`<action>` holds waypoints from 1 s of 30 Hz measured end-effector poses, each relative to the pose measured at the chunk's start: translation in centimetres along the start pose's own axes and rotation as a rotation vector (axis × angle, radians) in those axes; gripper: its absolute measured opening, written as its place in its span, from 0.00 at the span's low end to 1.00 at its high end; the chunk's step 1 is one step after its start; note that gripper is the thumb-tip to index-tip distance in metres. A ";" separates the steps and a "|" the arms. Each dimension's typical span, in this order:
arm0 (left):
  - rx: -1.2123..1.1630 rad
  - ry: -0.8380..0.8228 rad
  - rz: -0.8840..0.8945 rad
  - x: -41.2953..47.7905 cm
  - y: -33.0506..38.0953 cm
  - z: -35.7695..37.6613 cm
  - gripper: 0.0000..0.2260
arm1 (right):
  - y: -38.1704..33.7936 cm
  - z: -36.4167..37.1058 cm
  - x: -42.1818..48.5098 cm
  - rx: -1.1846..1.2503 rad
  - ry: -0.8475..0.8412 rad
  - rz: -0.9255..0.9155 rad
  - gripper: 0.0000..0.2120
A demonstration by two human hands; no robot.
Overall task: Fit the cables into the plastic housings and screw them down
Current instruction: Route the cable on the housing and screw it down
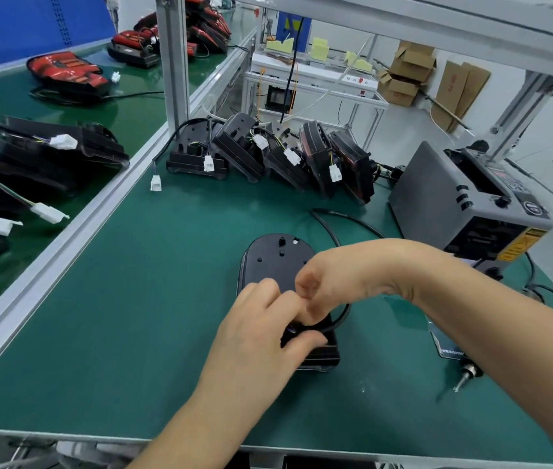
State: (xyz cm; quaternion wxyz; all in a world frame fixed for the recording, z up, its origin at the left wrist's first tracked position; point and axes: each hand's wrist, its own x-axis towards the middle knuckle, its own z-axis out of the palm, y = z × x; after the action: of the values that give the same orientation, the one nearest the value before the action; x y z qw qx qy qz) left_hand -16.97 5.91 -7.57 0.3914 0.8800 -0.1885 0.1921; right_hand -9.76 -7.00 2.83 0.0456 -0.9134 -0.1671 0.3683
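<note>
My black housing (276,265) lies flat on the green mat (133,316), in the middle of the frame, a little low. My left hand (261,336) curls round its near end, with my thumb pressed on it to keep it from sliding. My right hand (322,277) comes in from the right with its fingers bent, and it pinches the cable (344,316) where it goes into the housing. My fingers hide the exact spot.

The cable bends out in a loop to the right of my hands, then runs up the mat.

I think I am still tucking the cable in. To do it well, I should hold the housing still, push the cable all the way down into its place, and keep the loop soft, not kinked. Only then should I reach for the screwdriver (467,374), which lies at the lower right, well apart from my hands.
</note>
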 end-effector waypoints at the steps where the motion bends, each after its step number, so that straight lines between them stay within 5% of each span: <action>1: 0.000 0.011 0.000 -0.1 0.0 0.2 0.12 | 0.0 0.0 0.0 0.011 -0.003 0.001 0.03; 7: 0.074 0.045 0.158 -1.3 -0.5 0.3 0.04 | -0.1 -0.5 0.3 0.034 -0.044 0.021 0.04; 12: 0.332 0.073 0.247 -1.8 -0.8 0.3 0.09 | -0.1 -0.7 0.6 0.028 -0.075 0.022 0.05; 30: 0.291 0.022 0.265 -1.7 -0.5 -0.4 0.07 | 1.1 0.1 0.2 0.178 -0.027 -0.046 0.05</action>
State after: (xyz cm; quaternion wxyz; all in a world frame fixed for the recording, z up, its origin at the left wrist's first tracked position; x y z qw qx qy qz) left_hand -18.26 6.83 -8.46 0.2334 0.8926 -0.2684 0.2770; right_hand -9.35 -7.93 2.39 0.1329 -0.8965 -0.1553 0.3930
